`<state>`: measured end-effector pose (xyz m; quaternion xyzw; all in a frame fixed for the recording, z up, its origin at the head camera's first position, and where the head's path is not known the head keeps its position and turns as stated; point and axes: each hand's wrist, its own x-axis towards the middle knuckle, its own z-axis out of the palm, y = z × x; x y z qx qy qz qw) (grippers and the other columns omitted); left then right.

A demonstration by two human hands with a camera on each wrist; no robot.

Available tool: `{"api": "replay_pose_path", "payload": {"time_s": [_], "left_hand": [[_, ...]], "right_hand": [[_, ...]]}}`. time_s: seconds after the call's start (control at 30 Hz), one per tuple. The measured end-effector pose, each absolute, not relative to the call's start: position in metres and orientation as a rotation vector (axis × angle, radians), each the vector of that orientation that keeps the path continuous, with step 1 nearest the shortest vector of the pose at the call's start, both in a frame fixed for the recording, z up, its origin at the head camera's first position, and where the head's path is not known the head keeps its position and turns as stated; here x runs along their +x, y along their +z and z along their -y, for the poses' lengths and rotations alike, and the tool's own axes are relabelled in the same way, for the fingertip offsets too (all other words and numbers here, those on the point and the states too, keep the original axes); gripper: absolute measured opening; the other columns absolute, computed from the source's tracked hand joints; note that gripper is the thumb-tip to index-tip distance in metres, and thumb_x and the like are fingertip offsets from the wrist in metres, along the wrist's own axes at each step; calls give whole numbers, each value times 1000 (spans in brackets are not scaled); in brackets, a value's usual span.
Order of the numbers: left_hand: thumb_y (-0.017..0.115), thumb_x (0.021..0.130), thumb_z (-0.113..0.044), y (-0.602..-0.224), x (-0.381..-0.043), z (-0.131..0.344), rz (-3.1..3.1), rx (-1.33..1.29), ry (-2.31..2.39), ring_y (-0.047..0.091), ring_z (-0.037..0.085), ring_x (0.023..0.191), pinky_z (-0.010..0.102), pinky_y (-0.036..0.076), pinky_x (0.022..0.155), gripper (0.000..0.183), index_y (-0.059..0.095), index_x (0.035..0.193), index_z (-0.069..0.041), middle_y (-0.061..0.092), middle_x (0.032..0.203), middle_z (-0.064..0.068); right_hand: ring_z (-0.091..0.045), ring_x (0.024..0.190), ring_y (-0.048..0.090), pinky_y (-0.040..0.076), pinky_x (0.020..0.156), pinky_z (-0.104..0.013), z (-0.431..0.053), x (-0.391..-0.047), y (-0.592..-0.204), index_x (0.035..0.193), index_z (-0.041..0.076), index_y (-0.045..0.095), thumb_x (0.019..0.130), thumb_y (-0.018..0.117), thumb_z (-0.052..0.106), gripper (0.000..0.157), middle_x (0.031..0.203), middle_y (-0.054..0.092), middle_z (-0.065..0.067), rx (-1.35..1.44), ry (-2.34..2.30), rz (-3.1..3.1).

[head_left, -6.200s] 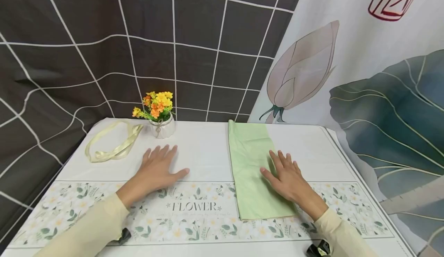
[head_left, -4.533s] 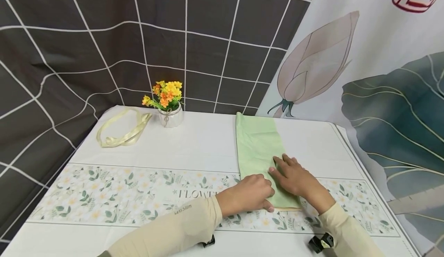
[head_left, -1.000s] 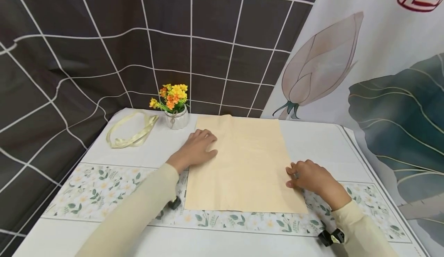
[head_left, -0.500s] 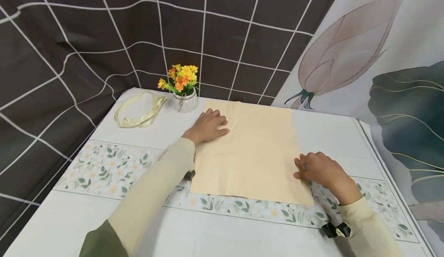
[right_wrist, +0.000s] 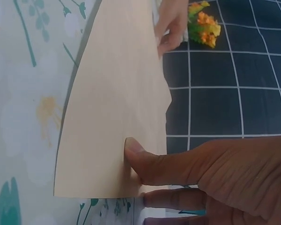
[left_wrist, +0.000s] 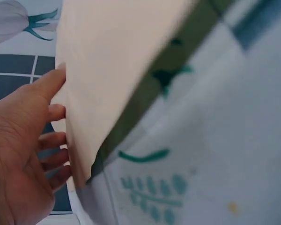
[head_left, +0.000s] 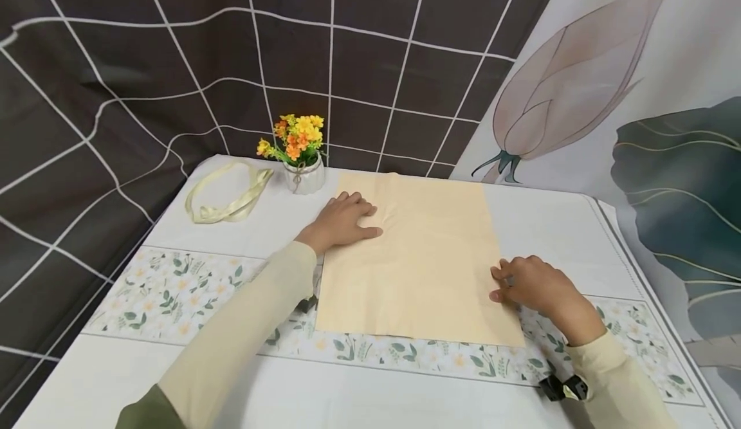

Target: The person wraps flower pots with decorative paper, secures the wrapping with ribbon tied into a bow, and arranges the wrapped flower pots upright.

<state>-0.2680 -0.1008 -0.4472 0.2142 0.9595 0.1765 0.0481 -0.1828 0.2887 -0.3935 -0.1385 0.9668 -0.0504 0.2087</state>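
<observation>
A peach-coloured sheet of wrapping paper (head_left: 417,262) lies spread over the middle of the table, faint creases running across it. My left hand (head_left: 341,222) rests on its upper left part, thumb and fingers spread and relaxed. At the right edge, my right hand (head_left: 535,286) pinches the paper; in the right wrist view its thumb (right_wrist: 139,159) presses on top while the other fingers sit at and beneath the edge. The left wrist view has the left hand's fingertips (left_wrist: 59,112) against the same sheet (left_wrist: 98,84). The paper's underside is hidden.
A white pot of yellow and orange artificial flowers (head_left: 303,175) stands behind the paper's far left corner. Left of it lies a loop of pale yellow ribbon (head_left: 222,213). The white tablecloth (head_left: 347,397) bears a floral band (head_left: 173,287). Dark grid and lotus-print curtains hang behind.
The folded green piece seen earlier has been opened out into a flat peach sheet. Over the last second both hands have stayed in place on the paper while the head view shifted slightly.
</observation>
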Motion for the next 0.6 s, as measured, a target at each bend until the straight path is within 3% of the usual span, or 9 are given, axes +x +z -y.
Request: {"api": "replay_pose_path", "payload": {"time_s": [0.23,0.6], "left_hand": [[64,94,-65,-440,-270,103,-2893,614,522,48,27,129,48,43,112,69,59,148,-21,54,146,5],[65,98,-56,-451,-268,117,-2910,596,708,47,29,137,48,38,119,63,60,145,-14,55,147,8]], "right_hand": [[-57,135,49,55,85,-56,-289,-181,-390,136,12,70,89,79,48,60,150,55,-25,-359,-131,-2693],[-56,134,51,55,89,-56,-288,-174,-393,136,5,68,89,81,37,58,150,53,-29,-408,-168,-2746]]}}
